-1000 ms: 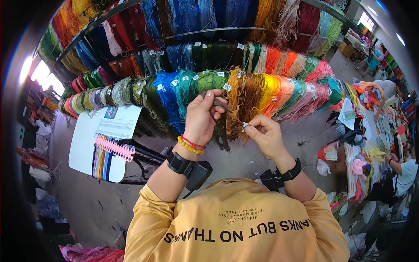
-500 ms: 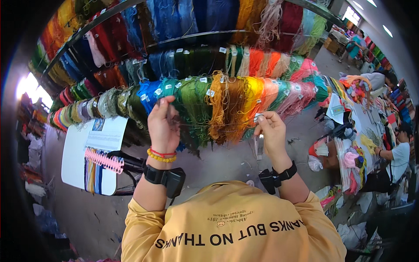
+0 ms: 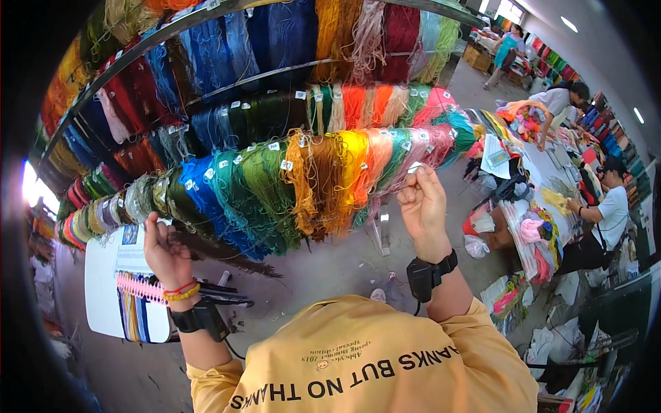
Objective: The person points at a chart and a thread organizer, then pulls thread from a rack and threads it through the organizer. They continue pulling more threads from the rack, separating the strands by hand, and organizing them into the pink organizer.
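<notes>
- Pinching a small white tag (image 3: 414, 167) between thumb and forefinger with the right grip (image 3: 423, 206), pressing the fingertips together on its lower part.
- Holding that tag at the very tips, above the palm, lining it up by eye with the dusty pink skein (image 3: 438, 144) at the right of the lower row.
- Curling the left grip (image 3: 167, 253) closed on a dark brown thread bundle (image 3: 237, 258), with loose strands running from the fingers toward the right, below the blue skein (image 3: 206, 196).
- Holding both grips well apart, with the golden-brown skein (image 3: 301, 182), the brown skein (image 3: 321, 186) and the yellow skein (image 3: 354, 172) hanging between.
- Having a white board (image 3: 96, 310) just below the left grip, with a pink toothed strip (image 3: 141, 286) and coloured threads (image 3: 134, 320) on it.
- Wearing a yellow bead bracelet (image 3: 181, 294) and a black wrist device (image 3: 198, 320) on the left arm.
- Facing further skeins (image 3: 275, 34) on the rack's upper rail.
- Having a co-worker (image 3: 609, 210) in white at the right, touching a yellow thread bundle (image 3: 555, 200).
</notes>
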Motion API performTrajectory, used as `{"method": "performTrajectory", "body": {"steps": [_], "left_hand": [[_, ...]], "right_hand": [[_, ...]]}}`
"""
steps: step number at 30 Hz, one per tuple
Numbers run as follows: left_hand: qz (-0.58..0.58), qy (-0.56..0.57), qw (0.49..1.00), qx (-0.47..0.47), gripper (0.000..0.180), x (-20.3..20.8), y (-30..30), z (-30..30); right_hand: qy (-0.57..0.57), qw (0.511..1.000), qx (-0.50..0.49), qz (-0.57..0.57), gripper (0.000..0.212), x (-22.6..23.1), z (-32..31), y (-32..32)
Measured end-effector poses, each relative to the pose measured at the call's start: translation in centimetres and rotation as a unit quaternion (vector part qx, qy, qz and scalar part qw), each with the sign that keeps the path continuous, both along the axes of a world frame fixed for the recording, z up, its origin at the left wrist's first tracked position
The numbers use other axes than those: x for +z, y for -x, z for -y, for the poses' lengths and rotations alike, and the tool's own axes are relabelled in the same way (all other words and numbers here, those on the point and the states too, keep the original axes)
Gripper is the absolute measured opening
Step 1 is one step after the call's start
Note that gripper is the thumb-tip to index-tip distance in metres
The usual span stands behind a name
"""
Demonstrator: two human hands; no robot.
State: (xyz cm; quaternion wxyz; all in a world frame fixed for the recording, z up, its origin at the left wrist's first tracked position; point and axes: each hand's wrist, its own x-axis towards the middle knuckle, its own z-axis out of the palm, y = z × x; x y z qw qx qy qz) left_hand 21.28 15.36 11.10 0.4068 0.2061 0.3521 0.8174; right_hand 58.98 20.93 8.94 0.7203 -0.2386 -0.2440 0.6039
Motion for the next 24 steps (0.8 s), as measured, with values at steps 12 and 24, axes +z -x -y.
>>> {"method": "performTrajectory", "body": {"steps": [12,24], "left_hand": [[-0.205,0.086,0.883,-0.413,0.026,-0.8,-12.7,-0.6],[-0.299,-0.006,0.846,-0.441,0.018,-0.4,-15.0,-1.5]], "right_hand": [[-0.173,0.928,0.126,0.304,0.011,2.4,3.6,4.2],[-0.11,0.931,0.07,0.342,0.01,2.7,3.6,3.5]]}}
